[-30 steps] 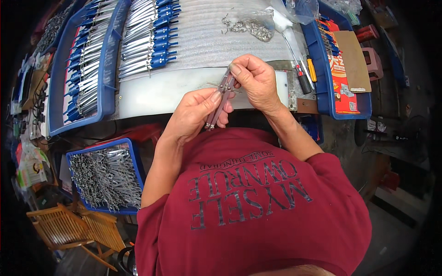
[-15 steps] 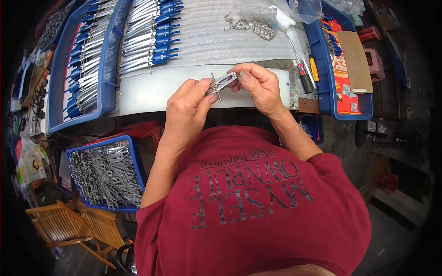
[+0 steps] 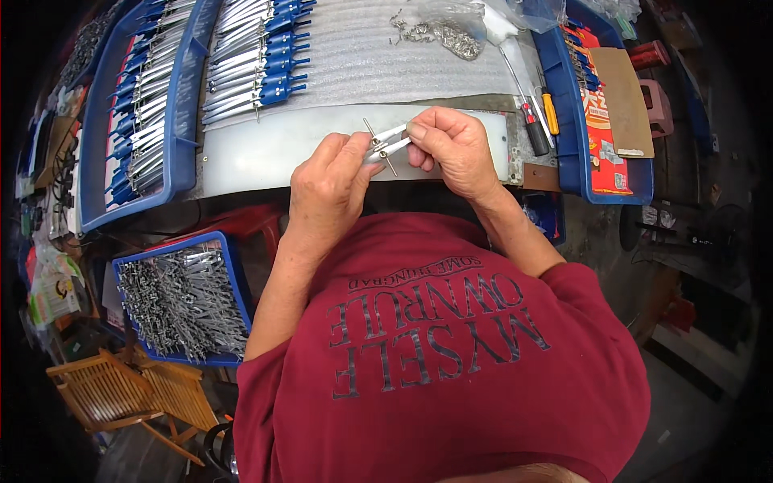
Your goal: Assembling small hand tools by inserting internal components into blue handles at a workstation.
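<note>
Two-legged metal piece [image 3: 396, 147]: held between both hands over the near part of the white board [image 3: 258, 161]; legs slightly spread, pointing to about 2 o'clock.
Left hand [image 3: 326, 181]: thumb and fingers clamped on the piece's 8 o'clock end, which they mostly hide. Best used as the fixed support; hold firmly, without twisting.
Right hand [image 3: 457, 149]: thumb and forefinger pinched on the piece's 2 o'clock end. Whether both leg tips are caught cannot be told. Guide with light, even pressure.
Cross rod [image 3: 391, 167]: passes across the legs from 11 to 5 o'clock, both ends clear of the fingers. Keep it square to the legs; a side load would probably make it bind.
Blue-ended pieces [image 3: 278, 87]: rowed at 10 o'clock; a likely reference for alignment.
Small metal parts [image 3: 459, 44]: heaped at 1 o'clock on the foam sheet [image 3: 354, 72]; avoid brushing them.
Black-handled screwdriver [image 3: 535, 135]: at 3 o'clock, handle nearest the person.
</note>
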The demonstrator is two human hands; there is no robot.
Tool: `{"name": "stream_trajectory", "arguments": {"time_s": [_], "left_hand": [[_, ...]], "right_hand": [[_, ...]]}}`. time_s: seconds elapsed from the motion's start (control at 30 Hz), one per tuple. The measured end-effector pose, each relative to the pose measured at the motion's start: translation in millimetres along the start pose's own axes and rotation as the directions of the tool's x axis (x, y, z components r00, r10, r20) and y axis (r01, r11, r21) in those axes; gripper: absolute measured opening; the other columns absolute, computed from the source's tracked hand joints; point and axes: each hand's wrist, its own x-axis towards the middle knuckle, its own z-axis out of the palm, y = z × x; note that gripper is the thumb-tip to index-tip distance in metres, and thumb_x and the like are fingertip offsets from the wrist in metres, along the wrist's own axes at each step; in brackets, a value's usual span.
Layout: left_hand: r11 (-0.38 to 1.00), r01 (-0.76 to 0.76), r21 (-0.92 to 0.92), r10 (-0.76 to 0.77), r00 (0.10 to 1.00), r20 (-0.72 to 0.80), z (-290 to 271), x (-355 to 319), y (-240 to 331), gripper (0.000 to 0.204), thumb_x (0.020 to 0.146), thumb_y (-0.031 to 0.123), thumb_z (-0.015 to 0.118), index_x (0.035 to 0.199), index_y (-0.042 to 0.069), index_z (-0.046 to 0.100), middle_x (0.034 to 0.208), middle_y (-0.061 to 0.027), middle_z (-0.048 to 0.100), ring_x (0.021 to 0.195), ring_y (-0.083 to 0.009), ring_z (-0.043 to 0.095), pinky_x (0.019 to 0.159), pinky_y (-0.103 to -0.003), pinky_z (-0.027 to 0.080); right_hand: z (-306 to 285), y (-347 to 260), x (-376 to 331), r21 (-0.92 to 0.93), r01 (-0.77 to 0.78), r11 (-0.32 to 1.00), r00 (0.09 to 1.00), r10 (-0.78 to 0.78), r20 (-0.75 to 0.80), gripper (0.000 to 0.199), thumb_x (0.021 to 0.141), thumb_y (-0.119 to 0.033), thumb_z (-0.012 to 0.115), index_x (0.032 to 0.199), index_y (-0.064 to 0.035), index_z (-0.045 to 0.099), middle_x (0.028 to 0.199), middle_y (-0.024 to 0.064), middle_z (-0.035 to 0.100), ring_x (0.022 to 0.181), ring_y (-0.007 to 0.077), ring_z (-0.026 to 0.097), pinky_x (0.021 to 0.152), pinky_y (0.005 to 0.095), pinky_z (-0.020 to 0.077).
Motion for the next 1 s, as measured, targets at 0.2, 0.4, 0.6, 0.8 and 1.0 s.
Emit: {"name": "stream_trajectory", "arguments": {"time_s": [0.2,0.4,0.6,0.8,1.0], "left_hand": [[1.000,-0.019,0.009,0.019,1.000,-0.018,1.4,0.0,0.3,0.026,0.068,0.007,0.063,0.092,0.004,0.053,0.072,-0.0084,0.051,0.057,-0.0234,0.053,0.047,-0.032,0.042],[1.000,0.005,0.026,-0.004,1.000,-0.028,-0.5,-0.9,2.1,0.024,0.068,0.007,0.063,0.091,0.004,0.054,0.070,-0.0080,0.051,0.057,-0.0231,0.053,0.048,-0.032,0.042],[0.999,-0.011,0.034,0.012,1.000,-0.023,-0.1,-1.1,2.2,0.025,0.068,0.007,0.064,0.091,0.005,0.054,0.071,-0.0081,0.052,0.058,-0.0234,0.054,0.048,-0.031,0.043],[0.999,-0.020,0.050,0.020,1.000,-0.017,-0.5,-1.3,3.0,0.025,0.068,0.007,0.064,0.091,0.005,0.054,0.074,-0.0085,0.054,0.060,-0.0238,0.055,0.049,-0.031,0.043],[0.998,-0.023,0.064,0.023,1.000,-0.009,0.1,-1.9,4.0,0.026,0.067,0.008,0.064,0.091,0.005,0.054,0.073,-0.0083,0.054,0.060,-0.0236,0.055,0.049,-0.031,0.043]], "right_hand": [[-0.5,1.7,-0.4,-0.052,0.041,0.998,0.999,-0.042,-0.023,0.014,0.083,-0.015,0.053,0.077,-0.0025,0.056,0.059,0.0006,0.053,0.050,0.0040,0.045,0.045,0.0155,0.0347],[-4.2,3.9,1.1,-0.018,0.042,0.999,0.999,-0.041,0.013,0.020,0.086,-0.019,0.048,0.078,-0.0012,0.055,0.059,0.0026,0.053,0.049,0.0051,0.044,0.046,0.0170,0.0346],[-7.8,5.8,1.8,0.034,0.039,0.999,0.999,-0.039,-0.014,0.026,0.087,-0.022,0.044,0.078,0.0004,0.053,0.058,0.0059,0.052,0.048,0.0073,0.044,0.046,0.0182,0.0352],[-7.6,6.8,0.3,0.035,0.020,0.999,1.000,-0.020,-0.007,0.026,0.087,-0.023,0.045,0.079,0.0004,0.053,0.058,0.0058,0.052,0.048,0.0072,0.044,0.046,0.0183,0.0347],[-8.7,7.7,-0.4,0.031,0.022,0.999,1.000,-0.022,0.001,0.025,0.087,-0.022,0.044,0.079,0.0000,0.052,0.058,0.0048,0.052,0.048,0.0065,0.044,0.046,0.0177,0.0342]]}}
